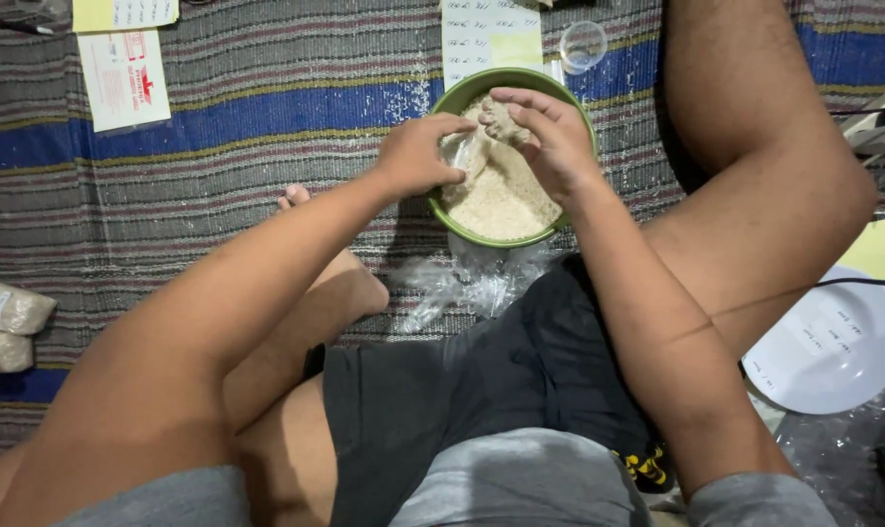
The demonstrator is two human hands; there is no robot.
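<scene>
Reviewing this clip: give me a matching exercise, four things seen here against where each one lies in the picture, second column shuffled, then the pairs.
Things:
1. green bowl of grain
2. white plate
3. filled packets
4. small clear cup

Places:
A. left edge, on the striped mat
B. lower right, beside the person's knee
C. under the left hand and right hand
D. top, just beyond the bowl's rim

Pairs: 1-C, 2-B, 3-A, 4-D
</scene>
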